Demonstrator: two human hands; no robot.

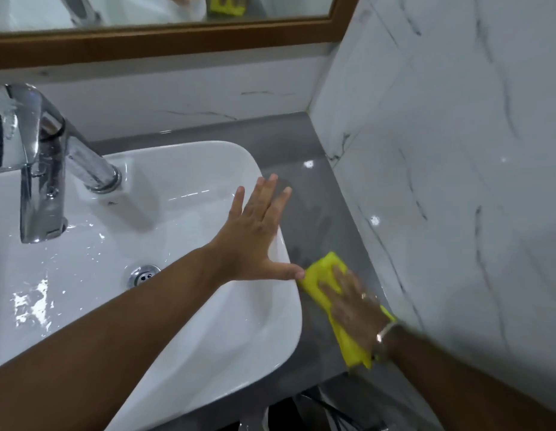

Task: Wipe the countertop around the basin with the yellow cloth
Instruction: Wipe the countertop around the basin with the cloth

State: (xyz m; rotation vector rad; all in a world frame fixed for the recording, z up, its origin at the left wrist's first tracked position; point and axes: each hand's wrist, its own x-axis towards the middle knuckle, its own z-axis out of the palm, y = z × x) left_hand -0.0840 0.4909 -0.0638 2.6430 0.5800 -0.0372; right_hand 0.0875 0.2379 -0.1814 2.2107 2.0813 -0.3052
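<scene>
A white basin [183, 169] sits on a grey glossy countertop [304, 194]. The yellow cloth [322, 275] lies flat on the narrow grey strip to the right of the basin, near the front edge. My right hand [354, 303] presses down on the cloth with spread fingers; it looks blurred. My left hand [255, 234] reaches across the basin and rests open on its right rim, fingers apart, thumb almost touching the cloth.
A chrome tap [43, 169] stands at the basin's back left, with a drain [143, 273] below. A marble-patterned wall [441, 181] borders the strip closely on the right. A wood-framed mirror [164, 42] hangs behind. Dark objects show below the counter's front edge [320, 405].
</scene>
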